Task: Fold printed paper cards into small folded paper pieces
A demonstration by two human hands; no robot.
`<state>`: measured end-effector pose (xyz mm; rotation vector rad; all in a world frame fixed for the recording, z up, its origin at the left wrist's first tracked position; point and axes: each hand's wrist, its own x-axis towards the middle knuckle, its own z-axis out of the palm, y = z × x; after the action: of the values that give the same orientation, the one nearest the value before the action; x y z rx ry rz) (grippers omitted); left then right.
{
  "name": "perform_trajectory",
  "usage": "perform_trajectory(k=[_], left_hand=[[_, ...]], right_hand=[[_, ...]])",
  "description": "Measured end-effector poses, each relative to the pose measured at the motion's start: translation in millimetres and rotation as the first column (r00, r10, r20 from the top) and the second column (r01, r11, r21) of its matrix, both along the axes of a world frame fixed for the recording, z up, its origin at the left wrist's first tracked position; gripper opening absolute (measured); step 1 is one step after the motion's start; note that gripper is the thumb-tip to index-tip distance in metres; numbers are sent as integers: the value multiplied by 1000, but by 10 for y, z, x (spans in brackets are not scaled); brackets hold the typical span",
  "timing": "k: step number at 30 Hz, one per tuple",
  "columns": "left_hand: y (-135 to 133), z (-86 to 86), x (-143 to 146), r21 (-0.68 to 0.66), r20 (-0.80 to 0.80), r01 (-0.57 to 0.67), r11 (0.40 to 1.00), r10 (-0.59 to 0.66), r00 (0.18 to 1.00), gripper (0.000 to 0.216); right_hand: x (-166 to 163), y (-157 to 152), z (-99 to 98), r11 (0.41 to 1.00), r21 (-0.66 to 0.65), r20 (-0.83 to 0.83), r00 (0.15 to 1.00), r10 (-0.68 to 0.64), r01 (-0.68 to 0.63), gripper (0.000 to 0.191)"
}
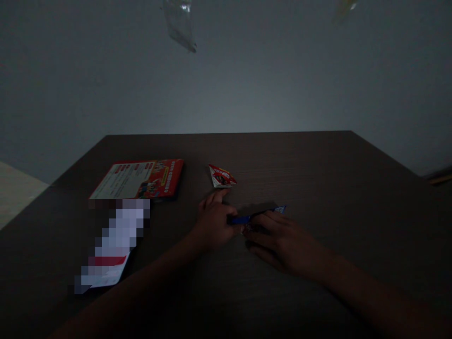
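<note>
A dark blue folded paper [241, 220] lies low over the table between my two hands, its pale-printed pointed tip rising at the right. My left hand [216, 223] pinches its left end between thumb and forefinger, the other fingers curled forward on the table. Over its middle and right part, my right hand [278, 238] is closed, with the fingers bent and covering much of the paper. Some printed colour shows beneath my right fingers, too dark to make out. Just beyond my left fingertips sits a small red and white folded paper piece [222, 176] with printing.
At the left lies a red-covered printed booklet or box [137, 181]. Nearer to me is a bright, pixelated phone-like screen [120, 235], close to my left forearm. The dark wooden table [300, 160] ends at a pale wall [282, 70], where a clear plastic bag [181, 23] hangs.
</note>
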<state>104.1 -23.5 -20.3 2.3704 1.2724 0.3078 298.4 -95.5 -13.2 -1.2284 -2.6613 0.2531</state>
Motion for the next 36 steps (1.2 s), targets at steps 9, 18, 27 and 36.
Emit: perform_trajectory(k=[9,18,27,36], left_hand=[[-26,-114,18,144,6,-34,989,34,999,21],[-84,-104,92,271,24,-96,958,92,995,21],[-131,-97,126,360,-3,-11,933,13,1000,15],[-130,-75,79,299,16,60,952,-67,998,17]], right_hand=[[-7,2,-43,996,7,10,996,-90,90,36],[-35,26,-46,986,-7,-56,985,-166,166,40],[-41,78,-75,980,-42,-93,976,-199,196,40],[-43,77,-95,981,-16,-51,980,-194,193,40]])
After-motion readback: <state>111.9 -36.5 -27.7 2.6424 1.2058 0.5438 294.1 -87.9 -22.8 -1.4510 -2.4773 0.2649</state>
